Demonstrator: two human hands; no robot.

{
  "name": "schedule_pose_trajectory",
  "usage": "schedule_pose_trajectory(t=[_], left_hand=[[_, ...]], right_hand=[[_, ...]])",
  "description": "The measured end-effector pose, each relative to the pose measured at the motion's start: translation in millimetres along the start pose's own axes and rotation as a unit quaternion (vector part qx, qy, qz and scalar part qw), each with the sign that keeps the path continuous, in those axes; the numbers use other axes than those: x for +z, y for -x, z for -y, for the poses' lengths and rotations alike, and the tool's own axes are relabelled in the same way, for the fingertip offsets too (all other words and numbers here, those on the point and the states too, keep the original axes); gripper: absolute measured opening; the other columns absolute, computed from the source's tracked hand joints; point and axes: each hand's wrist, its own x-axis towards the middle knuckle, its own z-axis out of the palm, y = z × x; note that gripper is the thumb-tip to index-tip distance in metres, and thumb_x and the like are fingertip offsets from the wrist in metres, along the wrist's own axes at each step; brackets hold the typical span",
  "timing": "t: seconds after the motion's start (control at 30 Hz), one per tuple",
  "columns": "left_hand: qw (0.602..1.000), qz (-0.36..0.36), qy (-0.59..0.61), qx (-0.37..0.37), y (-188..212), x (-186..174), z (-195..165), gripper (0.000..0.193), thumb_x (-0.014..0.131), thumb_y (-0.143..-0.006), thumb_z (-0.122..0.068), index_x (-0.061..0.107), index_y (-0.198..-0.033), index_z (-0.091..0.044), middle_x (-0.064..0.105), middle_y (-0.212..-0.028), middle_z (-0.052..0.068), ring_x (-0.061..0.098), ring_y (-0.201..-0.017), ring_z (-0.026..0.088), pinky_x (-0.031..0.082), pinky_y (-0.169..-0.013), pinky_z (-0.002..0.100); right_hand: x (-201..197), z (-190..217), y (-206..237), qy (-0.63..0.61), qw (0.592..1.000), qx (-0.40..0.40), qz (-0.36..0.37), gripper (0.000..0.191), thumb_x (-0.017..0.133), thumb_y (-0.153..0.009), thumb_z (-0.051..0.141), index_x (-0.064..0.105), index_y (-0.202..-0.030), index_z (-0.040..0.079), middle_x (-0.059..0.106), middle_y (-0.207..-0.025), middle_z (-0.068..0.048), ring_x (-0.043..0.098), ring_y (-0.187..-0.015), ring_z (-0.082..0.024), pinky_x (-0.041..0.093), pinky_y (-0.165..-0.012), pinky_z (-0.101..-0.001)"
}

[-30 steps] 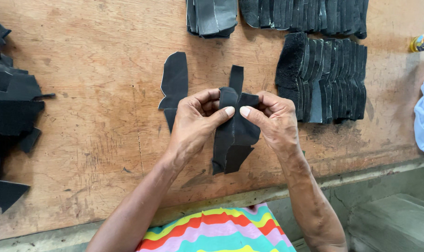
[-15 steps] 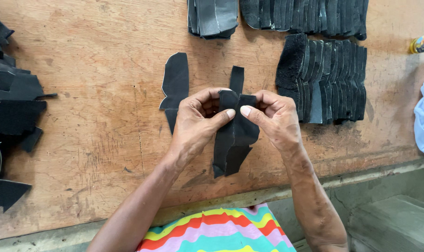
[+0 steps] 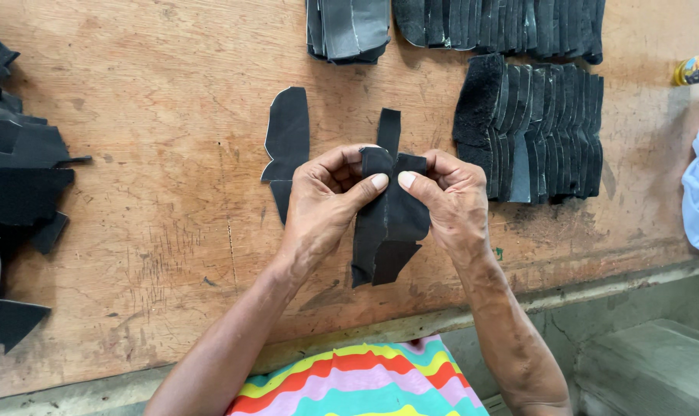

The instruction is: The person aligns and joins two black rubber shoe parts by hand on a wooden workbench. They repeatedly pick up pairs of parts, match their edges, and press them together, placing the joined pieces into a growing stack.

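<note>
Two hands are pinching one black cut piece [image 3: 388,219] above a scuffed wooden worktop [image 3: 157,231]: left hand [image 3: 326,204] and right hand [image 3: 449,200] each holding its upper edge between thumb and fingers. Just left of the grip a second black piece [image 3: 286,139] is lying flat. Beyond it, black stacks [image 3: 534,131] are standing in rows. Far right, a yellow container [image 3: 697,68] is showing.

Left hand [image 3: 326,196] thumb has slid slightly further across the black piece [image 3: 388,223]
</note>
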Motion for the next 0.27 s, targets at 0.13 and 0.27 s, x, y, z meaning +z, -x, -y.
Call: schedule_pose_trajectory(t=[0.13,0.27], left_hand=[[1.0,0.0,0.0,0.002,1,-2,4,0.03,0.076,-0.09,0.002,0.071,-0.12,0.002,0.076,-0.105,0.007,0.071,-0.092,0.01,0.062,-0.083,0.025],[1.0,0.002,0.005,0.012,0,-13,25,0.03,0.076,-0.091,0.002,0.071,-0.12,0.003,0.076,-0.105,0.007,0.071,-0.093,0.01,0.062,-0.084,0.025]], right_hand=[[6,5,1,-0.002,1.0,-0.001,0.0,0.007,0.072,-0.096,0.001,0.07,-0.099,-0.004,0.073,-0.09,-0.008,0.069,-0.078,-0.009,0.062,-0.074,-0.023],[20,19,0,0.003,1.0,0.0,-0.006,0.008,0.072,-0.096,0.002,0.07,-0.099,-0.004,0.073,-0.09,-0.007,0.069,-0.078,-0.009,0.061,-0.074,-0.0224]])
